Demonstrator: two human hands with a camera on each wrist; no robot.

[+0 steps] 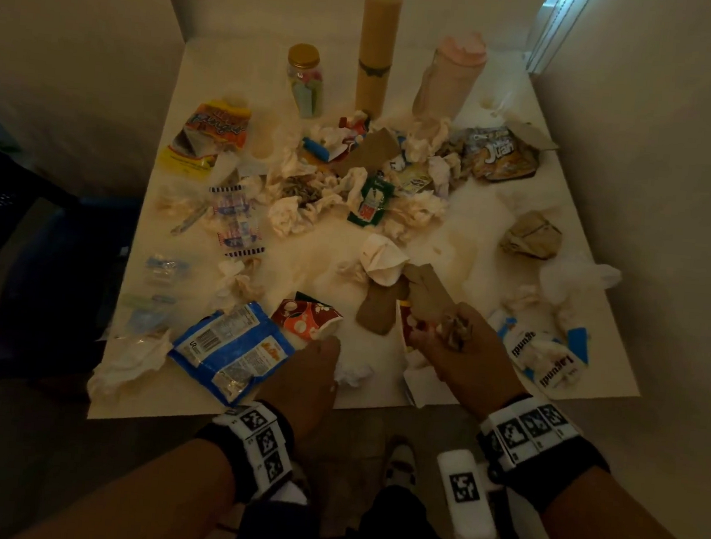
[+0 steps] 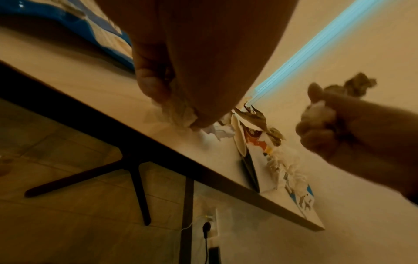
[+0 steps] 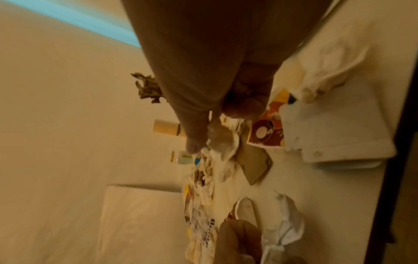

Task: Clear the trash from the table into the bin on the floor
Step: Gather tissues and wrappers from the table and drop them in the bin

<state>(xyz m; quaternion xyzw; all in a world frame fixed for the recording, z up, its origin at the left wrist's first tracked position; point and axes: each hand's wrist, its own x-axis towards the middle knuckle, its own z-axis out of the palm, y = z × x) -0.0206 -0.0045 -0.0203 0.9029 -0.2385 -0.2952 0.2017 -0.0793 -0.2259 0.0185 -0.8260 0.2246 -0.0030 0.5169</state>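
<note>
The right grip [image 1: 451, 338] was clenched round a brown crumpled wad [image 1: 458, 327], likely gathering several scraps for one trip. Just left of it, the left grip [image 1: 315, 364] pinched a white tissue [image 1: 353, 372] at the desk [image 1: 487, 369] edge. Only the left wrist view showed thumb and fingertips [image 2: 153, 84] nipping that tissue. No view showed the bin.
</note>
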